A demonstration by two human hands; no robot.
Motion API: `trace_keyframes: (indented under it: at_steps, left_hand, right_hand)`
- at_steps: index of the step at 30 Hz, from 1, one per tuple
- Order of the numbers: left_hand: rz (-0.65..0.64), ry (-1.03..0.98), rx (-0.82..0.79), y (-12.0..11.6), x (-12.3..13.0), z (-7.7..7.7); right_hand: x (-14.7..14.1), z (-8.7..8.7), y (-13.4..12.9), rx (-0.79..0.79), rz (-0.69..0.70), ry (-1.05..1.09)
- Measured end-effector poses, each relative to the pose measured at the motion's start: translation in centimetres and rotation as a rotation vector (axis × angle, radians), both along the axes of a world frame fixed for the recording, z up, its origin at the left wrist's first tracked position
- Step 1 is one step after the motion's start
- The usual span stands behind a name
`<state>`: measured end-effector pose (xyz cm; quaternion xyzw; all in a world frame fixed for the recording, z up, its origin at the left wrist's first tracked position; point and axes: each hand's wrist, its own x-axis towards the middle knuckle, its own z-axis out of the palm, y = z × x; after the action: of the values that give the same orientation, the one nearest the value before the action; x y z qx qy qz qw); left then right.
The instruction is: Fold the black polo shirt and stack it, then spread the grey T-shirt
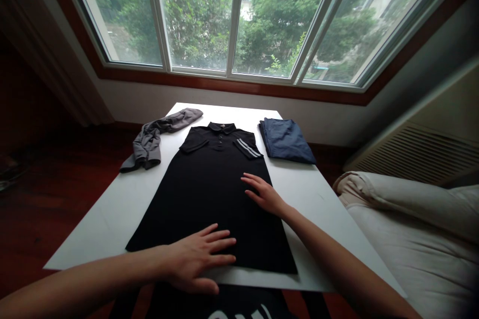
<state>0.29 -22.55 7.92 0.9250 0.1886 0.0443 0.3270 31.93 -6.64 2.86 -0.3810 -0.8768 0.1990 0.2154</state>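
Note:
A black polo shirt (209, 194) lies spread on the white table, collar towards the window. Its short sleeves are folded inward over the front, and the right one shows pale stripes. My left hand (198, 256) is over the lower hem with its fingers spread. Higher up, near the shirt's right side, my right hand (264, 194) has its fingers stretched out over the fabric. Neither hand holds anything; whether the palms press on the cloth is hard to tell.
On the white table (101, 224), a crumpled grey garment (149, 142) hangs partly over the left edge. Folded dark blue clothes (286, 142) lie at the right edge. A cream padded seat (415, 224) stands to the right, and a window (198, 15) is behind the table.

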Motion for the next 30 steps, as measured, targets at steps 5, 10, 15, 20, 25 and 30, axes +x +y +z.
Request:
trace_keyframes:
  at_steps: [5,10,15,20,25,30]
  left_hand:
    - [-0.080,-0.110,-0.081,1.6,1.2,1.0]
    - [0.357,-0.101,0.123,8.0,-2.9,-0.3]
    - [0.688,0.065,0.383,12.1,-9.7,-4.3]
    - [0.694,0.252,0.485,12.2,-12.3,-6.2]
    - [0.635,0.401,0.461,10.0,-11.3,-3.8]
    - [0.625,0.439,0.292,7.7,-11.3,-0.2]
  right_hand:
    - [0.1,-0.9,3.8,0.081,-0.149,-0.214]
    - [-1.4,-0.2,1.1,0.059,-0.020,-0.320]
    - [-3.7,2.0,-8.1,-0.021,0.373,-0.285]
    - [-5.0,3.5,-12.1,-0.031,0.671,-0.167]
    - [-3.6,2.7,-6.4,0.140,0.302,-0.236]
    - [-1.1,1.9,-4.2,0.148,-0.045,-0.432]
